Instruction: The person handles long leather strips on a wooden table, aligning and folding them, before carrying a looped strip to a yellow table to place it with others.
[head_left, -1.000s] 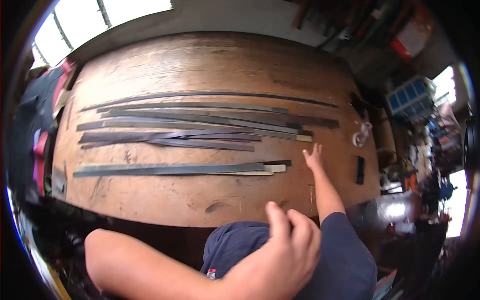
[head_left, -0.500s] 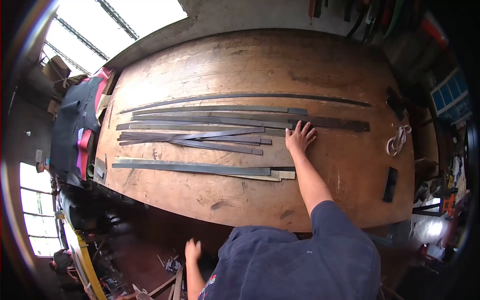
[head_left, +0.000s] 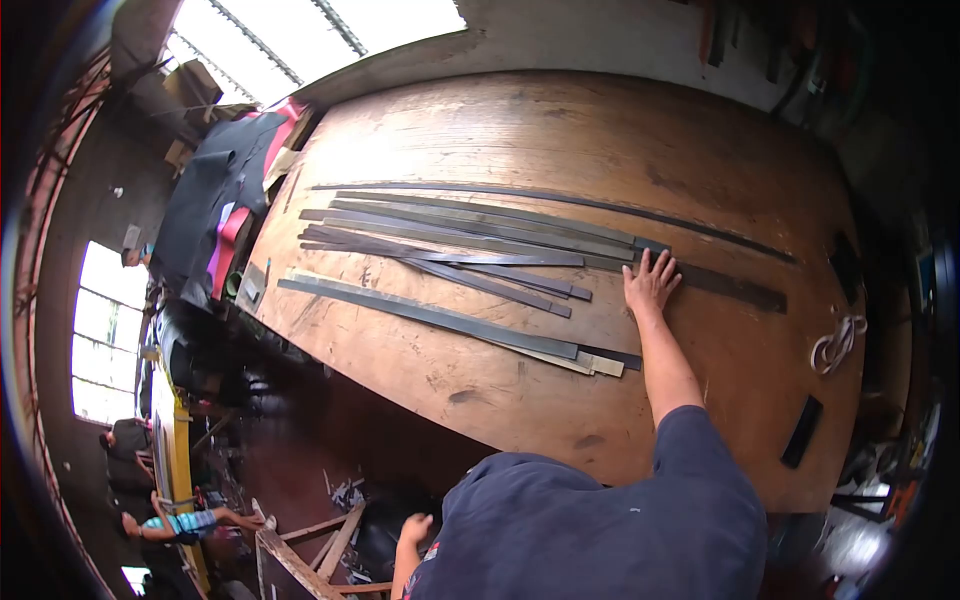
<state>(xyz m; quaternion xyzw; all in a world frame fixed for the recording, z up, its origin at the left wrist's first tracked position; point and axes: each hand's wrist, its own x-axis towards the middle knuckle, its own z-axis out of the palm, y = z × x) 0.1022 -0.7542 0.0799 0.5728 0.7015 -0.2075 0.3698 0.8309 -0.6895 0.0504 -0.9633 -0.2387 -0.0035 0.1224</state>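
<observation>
My right hand [head_left: 652, 284] lies with its fingers spread at the right ends of several dark strips [head_left: 480, 220], its fingertips on them. Below the edge of the wooden table [head_left: 480, 415], my left hand [head_left: 416, 528] hangs with its fingers curled; what it holds, if anything, cannot be made out. Several thinner strips [head_left: 480, 284] cross each other in the middle of the table. Nearer the front edge lie a grey strip [head_left: 430, 318] and pale strips [head_left: 600, 366] partly under it. One long thin strip [head_left: 560, 200] runs along the far side.
A white looped cord [head_left: 838, 345] and a black flat piece [head_left: 802, 432] lie at the table's right. Black material [head_left: 215, 190] is piled past the left end. A wooden frame [head_left: 310, 560] stands on the floor at lower left. Two people [head_left: 175, 524] are at the far left.
The view has turned, so the table and strips appear more slanted. My right hand stays by the strip ends. My left hand's fingers look more curled than before.
</observation>
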